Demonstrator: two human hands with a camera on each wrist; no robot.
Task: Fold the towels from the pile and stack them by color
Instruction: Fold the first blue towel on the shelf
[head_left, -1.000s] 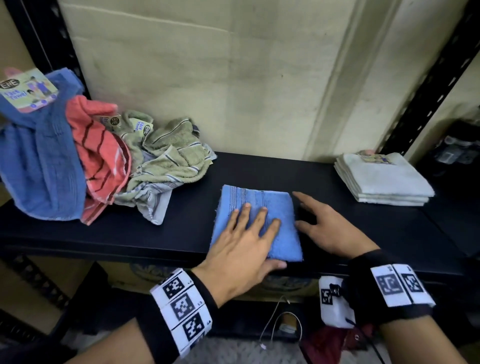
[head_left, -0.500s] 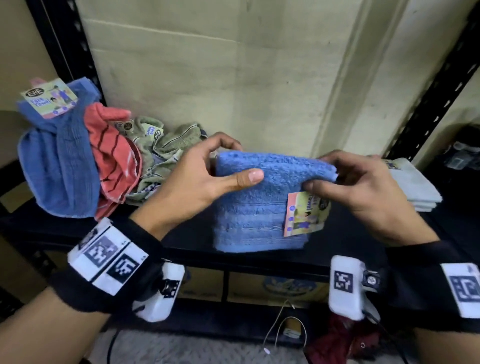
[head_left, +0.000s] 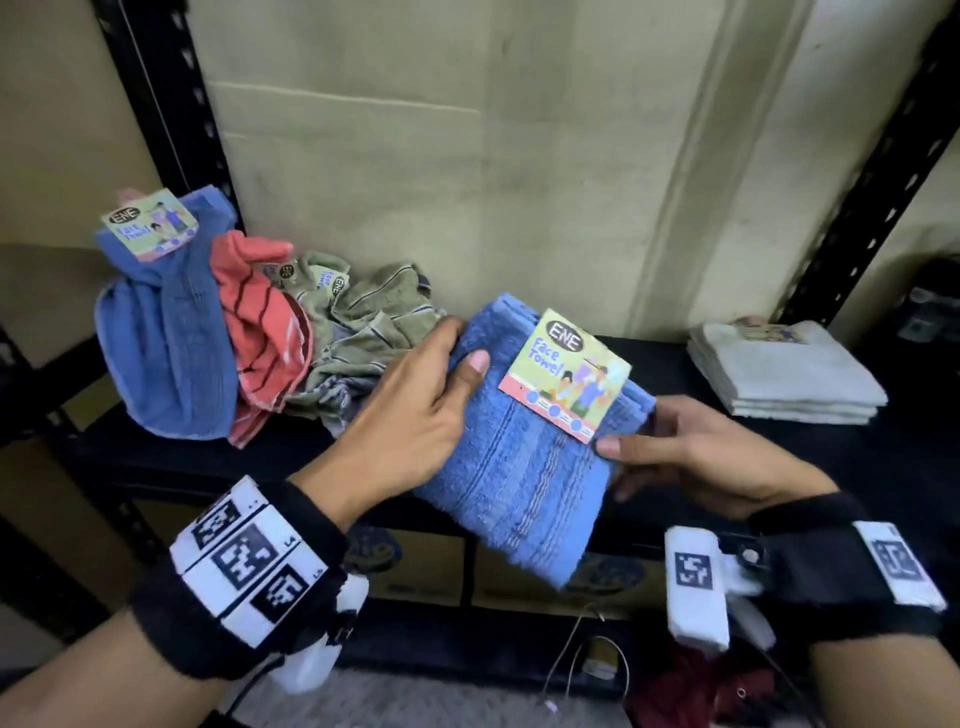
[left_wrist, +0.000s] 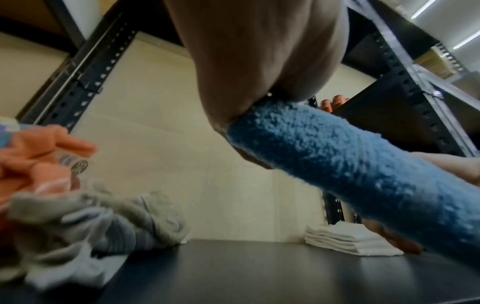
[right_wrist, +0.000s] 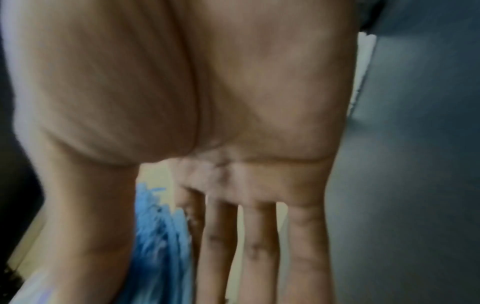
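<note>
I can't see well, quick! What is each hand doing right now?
Left hand: closed on the folded blue towel, thumb on top.
Right hand: holds the same towel's other side, thumb on top, fingers underneath.

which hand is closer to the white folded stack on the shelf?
Right. The right hand holds the blue towel at its right edge, just left of the white stack. The left hand grips the towel's far side, beside the unfolded pile.
</note>
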